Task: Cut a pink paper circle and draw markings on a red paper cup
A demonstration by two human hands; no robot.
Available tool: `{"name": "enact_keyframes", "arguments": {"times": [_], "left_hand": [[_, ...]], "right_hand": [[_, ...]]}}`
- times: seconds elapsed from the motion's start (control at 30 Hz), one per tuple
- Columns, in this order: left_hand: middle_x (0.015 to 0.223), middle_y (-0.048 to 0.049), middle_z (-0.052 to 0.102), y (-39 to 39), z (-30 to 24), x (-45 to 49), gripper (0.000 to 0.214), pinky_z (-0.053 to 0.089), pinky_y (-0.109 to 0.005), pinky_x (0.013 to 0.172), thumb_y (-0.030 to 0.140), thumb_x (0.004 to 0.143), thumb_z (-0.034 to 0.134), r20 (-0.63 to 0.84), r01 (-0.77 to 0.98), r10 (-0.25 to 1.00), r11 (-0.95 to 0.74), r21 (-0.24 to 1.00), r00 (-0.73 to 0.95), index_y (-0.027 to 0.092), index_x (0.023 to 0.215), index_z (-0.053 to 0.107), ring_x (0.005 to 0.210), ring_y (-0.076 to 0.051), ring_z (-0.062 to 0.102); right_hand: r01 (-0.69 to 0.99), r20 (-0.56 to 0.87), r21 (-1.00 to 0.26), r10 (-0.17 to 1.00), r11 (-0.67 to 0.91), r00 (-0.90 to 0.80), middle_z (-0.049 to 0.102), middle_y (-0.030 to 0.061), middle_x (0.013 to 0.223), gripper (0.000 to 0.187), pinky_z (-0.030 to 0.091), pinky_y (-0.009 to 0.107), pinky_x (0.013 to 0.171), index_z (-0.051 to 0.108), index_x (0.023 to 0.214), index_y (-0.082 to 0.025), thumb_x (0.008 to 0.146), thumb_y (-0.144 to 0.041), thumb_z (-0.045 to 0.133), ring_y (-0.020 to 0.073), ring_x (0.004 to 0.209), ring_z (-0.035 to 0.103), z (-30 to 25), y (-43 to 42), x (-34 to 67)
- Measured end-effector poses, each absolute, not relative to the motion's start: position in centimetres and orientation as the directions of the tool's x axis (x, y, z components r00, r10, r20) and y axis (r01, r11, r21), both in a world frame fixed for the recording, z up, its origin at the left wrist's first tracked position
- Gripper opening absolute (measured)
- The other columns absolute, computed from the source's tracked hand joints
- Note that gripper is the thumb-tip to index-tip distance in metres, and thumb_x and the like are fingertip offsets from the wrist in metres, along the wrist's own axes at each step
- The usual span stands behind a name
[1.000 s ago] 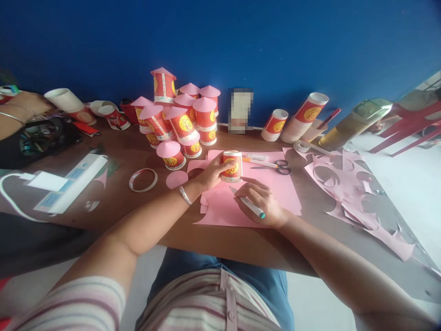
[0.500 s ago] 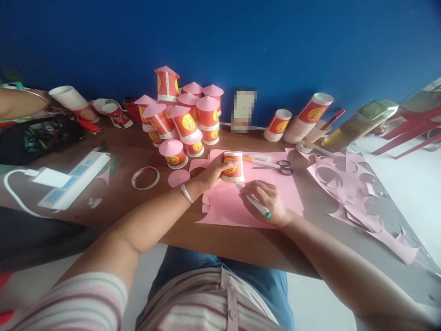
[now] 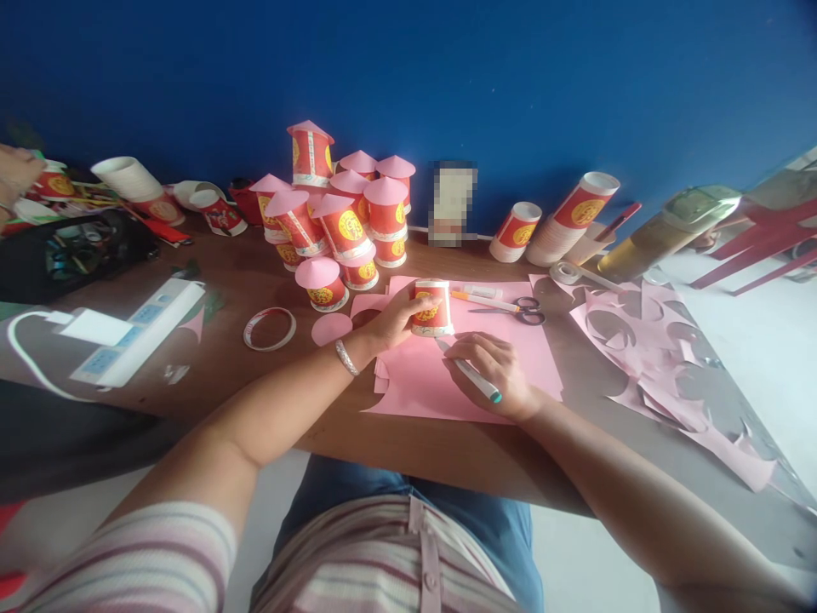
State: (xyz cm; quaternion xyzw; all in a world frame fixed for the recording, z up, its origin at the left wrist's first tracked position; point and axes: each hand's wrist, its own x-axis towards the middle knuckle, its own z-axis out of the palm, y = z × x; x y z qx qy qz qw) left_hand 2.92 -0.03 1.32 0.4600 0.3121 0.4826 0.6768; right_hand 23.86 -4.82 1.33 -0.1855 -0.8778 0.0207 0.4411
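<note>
My left hand (image 3: 391, 323) grips a red paper cup (image 3: 432, 307) that stands upside down on a pink paper sheet (image 3: 421, 383). My right hand (image 3: 494, 370) holds a white pen with a teal cap (image 3: 471, 373), its tip touching the sheet at the cup's rim. Both hands rest on the pink sheet on the brown table (image 3: 268, 383).
A pile of red cups with pink cone lids (image 3: 338, 217) stands behind. Scissors (image 3: 511, 306), a tape ring (image 3: 269, 329), a pink paper circle (image 3: 331, 329), a power strip (image 3: 137, 330), stacked cups (image 3: 571, 217) and pink offcuts (image 3: 657, 358) lie around. Another person's hand (image 3: 16, 170) shows far left.
My right hand has moved the pen slightly right along the cup's rim. The other person's arm at far left has drawn back, leaving only a hand in view.
</note>
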Motion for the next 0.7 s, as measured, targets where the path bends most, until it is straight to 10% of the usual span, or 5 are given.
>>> {"name": "enact_keyframes", "arguments": {"times": [0.7], "left_hand": [[0.079,0.0009,0.059,-0.03,1.30,3.06,0.034,0.042,-0.028,0.065,0.042,0.079,0.082,0.063,-0.375,0.924,0.091,0.923,0.378,0.018,0.089,0.061,0.070,-0.013,0.052]], "right_hand": [[0.334,0.767,-0.166,0.334,0.928,-0.548,0.072,0.0001,0.083,0.014,0.056,0.028,0.066,0.061,0.108,-0.023,0.101,-0.011,0.065,0.0147,0.068,0.069,1.03,-4.89,23.61]]}}
